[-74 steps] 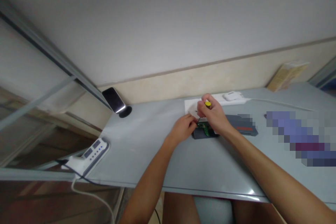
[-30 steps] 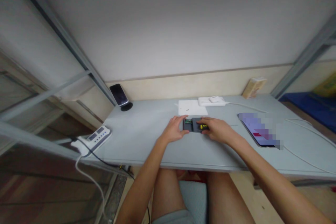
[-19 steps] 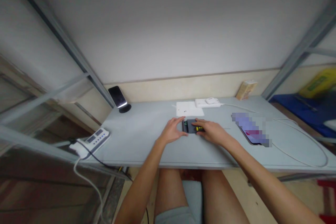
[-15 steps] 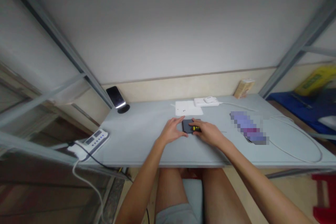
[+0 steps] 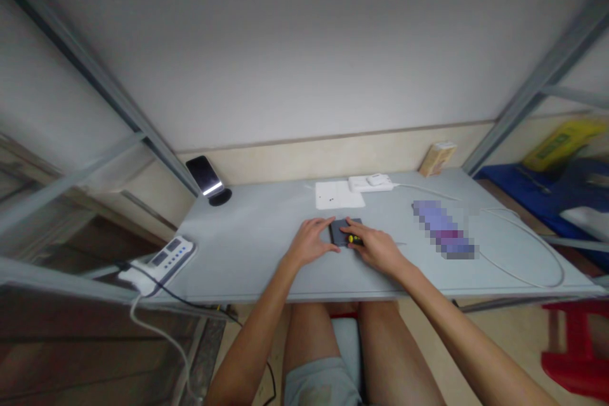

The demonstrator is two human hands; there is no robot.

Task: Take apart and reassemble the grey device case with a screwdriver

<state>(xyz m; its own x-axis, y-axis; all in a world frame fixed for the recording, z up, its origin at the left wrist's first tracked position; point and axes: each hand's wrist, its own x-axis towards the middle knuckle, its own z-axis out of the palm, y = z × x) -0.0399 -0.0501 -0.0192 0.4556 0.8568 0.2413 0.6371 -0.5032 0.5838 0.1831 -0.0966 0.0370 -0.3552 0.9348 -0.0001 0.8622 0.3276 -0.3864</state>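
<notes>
A small dark grey flat box lies on the table between my hands. My left hand holds its left side, thumb at the near edge and index finger at the far edge. My right hand is closed around a screwdriver with a black and yellow handle. The handle's end points left over the box, and a thin shaft shows to the right of the hand. Fingertips of that hand also rest on the box's right part. Beyond the box is a white sheet with several tiny dark bits, perhaps screws.
A white charger block with a cable touches the sheet. At right lies a pixelated phone; behind it stands a small carton. On the left are a phone on a stand and a white power strip. Metal posts flank the table.
The view has shifted slightly. Both hands keep their places at the box; the right hand's fingers and the screwdriver handle have moved only a little.
</notes>
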